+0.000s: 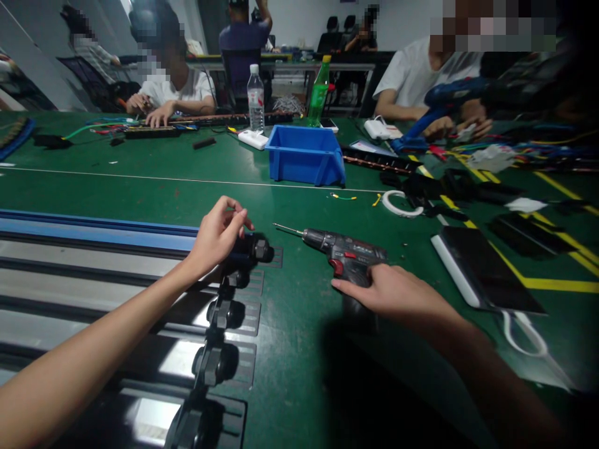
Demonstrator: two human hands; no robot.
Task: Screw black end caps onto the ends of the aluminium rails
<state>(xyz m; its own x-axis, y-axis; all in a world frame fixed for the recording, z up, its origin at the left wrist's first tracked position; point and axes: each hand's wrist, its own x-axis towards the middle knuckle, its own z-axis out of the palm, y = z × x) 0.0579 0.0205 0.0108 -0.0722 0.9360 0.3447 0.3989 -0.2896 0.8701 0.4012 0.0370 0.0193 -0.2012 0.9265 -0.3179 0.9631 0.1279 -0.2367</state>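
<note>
Bin (297, 163) (floor hidden) stands beyond left hand (219, 234), loosely unclenched, and right hand (397, 290), clasping drill (350, 252).

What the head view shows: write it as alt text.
A person's right hand holds a black-and-red cordless drill, its bit pointing left; the left hand, loosely curled, is near black hex fittings on long metal profiles. A blue parts bin sits farther back on the green table.

The right hand (397, 288) is covering part of the drill (355, 248), whose lower end is lying in deep shadow. The view's left edge is cutting off the long bars (70, 254). Blur is obscuring lettering on the green bottle (319, 93).
</note>
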